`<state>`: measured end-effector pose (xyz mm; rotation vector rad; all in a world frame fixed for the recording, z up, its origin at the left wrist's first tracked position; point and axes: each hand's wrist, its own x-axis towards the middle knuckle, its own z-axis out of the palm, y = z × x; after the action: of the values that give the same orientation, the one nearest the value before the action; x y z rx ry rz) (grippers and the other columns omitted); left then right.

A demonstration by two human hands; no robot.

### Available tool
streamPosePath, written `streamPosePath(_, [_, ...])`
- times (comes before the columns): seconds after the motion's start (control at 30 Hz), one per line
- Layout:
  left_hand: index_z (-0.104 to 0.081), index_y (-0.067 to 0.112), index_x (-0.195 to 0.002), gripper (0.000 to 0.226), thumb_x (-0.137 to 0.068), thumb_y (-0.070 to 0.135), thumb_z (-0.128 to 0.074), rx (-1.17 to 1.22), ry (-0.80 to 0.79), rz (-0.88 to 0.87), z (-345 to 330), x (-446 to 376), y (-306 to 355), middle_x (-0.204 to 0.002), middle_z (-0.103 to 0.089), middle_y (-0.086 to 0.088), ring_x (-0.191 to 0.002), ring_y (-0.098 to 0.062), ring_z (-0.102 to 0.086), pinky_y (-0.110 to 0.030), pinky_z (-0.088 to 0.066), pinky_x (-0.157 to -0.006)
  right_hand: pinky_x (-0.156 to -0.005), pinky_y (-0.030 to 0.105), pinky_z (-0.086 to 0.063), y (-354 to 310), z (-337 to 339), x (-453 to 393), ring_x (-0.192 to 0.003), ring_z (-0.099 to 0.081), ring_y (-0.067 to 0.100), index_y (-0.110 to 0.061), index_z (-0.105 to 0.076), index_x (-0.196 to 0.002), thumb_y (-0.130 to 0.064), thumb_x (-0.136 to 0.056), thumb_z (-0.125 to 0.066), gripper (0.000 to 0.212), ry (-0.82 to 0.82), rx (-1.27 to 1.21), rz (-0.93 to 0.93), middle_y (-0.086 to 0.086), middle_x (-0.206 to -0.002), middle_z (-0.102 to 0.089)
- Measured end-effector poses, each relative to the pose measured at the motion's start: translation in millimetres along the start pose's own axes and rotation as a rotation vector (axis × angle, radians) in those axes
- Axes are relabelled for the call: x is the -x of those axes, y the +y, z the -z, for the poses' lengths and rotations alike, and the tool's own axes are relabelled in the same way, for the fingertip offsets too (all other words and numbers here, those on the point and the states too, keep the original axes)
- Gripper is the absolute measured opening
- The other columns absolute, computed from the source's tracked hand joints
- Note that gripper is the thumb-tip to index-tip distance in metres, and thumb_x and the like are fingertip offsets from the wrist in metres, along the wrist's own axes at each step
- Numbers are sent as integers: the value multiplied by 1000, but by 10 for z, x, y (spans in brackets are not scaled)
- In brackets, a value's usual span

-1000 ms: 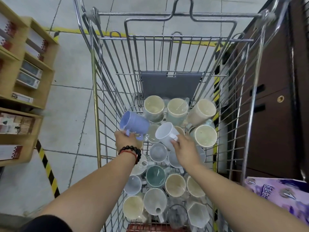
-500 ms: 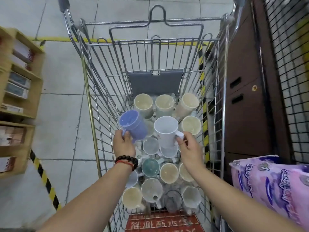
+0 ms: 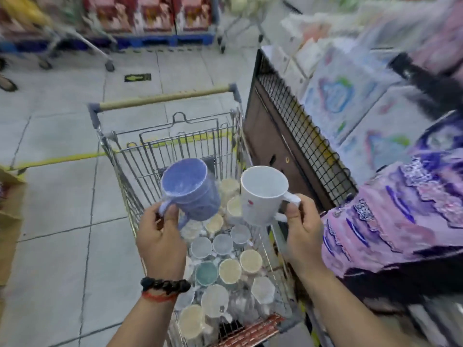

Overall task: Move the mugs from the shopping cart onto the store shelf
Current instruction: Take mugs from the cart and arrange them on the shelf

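My left hand (image 3: 160,236) grips a blue mug (image 3: 189,190) by its handle, held above the shopping cart (image 3: 165,98) with its mouth tipped toward me. My right hand (image 3: 300,231) holds a white mug (image 3: 263,196) by its handle, just right of the blue one, over the cart's right side. Several more mugs (image 3: 226,269), cream, grey, teal and white, lie packed in the cart's basket below both hands. The store shelf (image 3: 295,136) with a black wire front stands right of the cart.
Purple packaged goods (image 3: 400,214) fill the shelf at the right, pale packs behind them. A wooden rack (image 3: 10,221) edges the left. Tiled floor with a yellow line lies left of the cart. Another cart (image 3: 75,43) and red displays stand far back.
Both hands have lifted the blue and white mugs up out of the basket, above the cart's rim. The view has swung up and to the right, toward the shelf, and is blurred.
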<state>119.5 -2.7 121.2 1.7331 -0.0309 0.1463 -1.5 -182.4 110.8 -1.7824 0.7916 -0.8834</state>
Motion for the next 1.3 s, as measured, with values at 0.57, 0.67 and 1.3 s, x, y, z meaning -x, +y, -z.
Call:
streamPosePath(0.57, [-61,17,-86,6,-90,16,-65,378,-631,-296,-390,2075,1889,-76,-59,1,-61,-2,-48,-10,-38,-58,-60,19,-41,-1268,2830,1738,-65,-49,0,-40,-61,-93,-48,-92,-47,16,815,-4,156,-18,-75,-60])
streamPosePath(0.67, [-60,29,-78,16,-90,20,-66,465,-786,-290,-518,2696,2178,-74,-60,2,-63,-6,-50,-20,-43,-61,-58,18,-40,-1403,3371,2104,-63,-48,1,-34,-60,-93,-44,-93,-49,15,937,5,158,-19,-72,-59])
streamPosePath(1.3, [-61,24,-85,7,-90,21,-65,739,-1135,-485,-936,5958,3408,-81,-60,7,-74,-7,-54,-20,-44,-66,-63,14,-42,-1598,6364,3550,-69,-51,-1,-28,-60,-90,-27,-98,-49,14,1242,212,235,-18,-74,-59])
